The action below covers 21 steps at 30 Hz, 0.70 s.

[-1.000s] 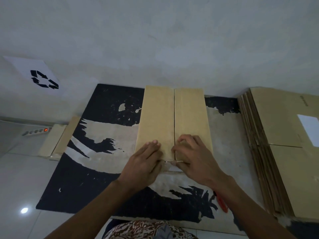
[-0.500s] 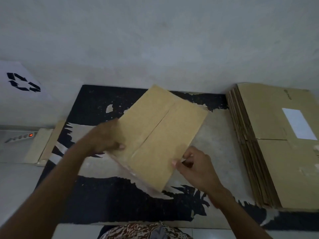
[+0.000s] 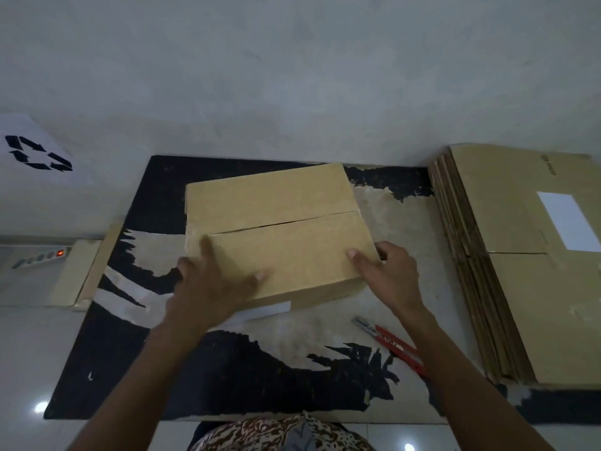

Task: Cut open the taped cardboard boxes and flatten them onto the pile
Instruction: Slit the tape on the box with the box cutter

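The box is plain brown cardboard and lies on the worn black mat, a little above the middle of the view. Its top is two flaps that meet in a thin dark seam running from 9 to 3 o'clock, slightly open. The left hand lies flat and spread wide on the near flap. The right hand grips the corner at 4 o'clock. A red cutter lies on the mat at 5 o'clock. The pile of flat boxes is at 3 o'clock.
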Available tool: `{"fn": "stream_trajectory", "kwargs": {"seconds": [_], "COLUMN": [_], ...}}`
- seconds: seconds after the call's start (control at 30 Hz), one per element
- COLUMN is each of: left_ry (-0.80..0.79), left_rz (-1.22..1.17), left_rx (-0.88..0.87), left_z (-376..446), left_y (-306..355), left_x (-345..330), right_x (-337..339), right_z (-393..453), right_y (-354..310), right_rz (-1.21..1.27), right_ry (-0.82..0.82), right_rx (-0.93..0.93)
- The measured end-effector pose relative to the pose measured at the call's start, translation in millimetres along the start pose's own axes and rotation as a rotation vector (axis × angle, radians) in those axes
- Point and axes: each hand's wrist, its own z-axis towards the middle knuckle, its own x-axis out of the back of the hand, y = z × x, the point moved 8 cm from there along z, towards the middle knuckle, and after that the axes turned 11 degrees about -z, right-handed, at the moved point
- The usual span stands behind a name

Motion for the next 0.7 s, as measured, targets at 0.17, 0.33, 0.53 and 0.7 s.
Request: {"fn": "stream_trajectory", "kwargs": {"seconds": [0.17, 0.33, 0.53, 0.7], "left_ry": [-0.063, 0.419, 0.255, 0.172], "left_rz": [0.053, -0.004, -0.290, -0.370], "left_rx": [-0.127, -0.152, -0.066, -0.102], "left_z": [35, 53, 33, 32], "left_y": [-10, -19, -5, 3], "left_x": [13, 67, -6, -15], "right_x": [-5, -60, -105, -42], "right_z": [-13, -61, -90, -45], "right_y": [-5, -30, -30, 68], "right_rz": [-0.069, -0.053, -0.181, -0.605], "right_ry": [0.000, -0.218, -0.460, -0.064], "right_rx": [0.011, 0.145, 0.295, -0.011]}}
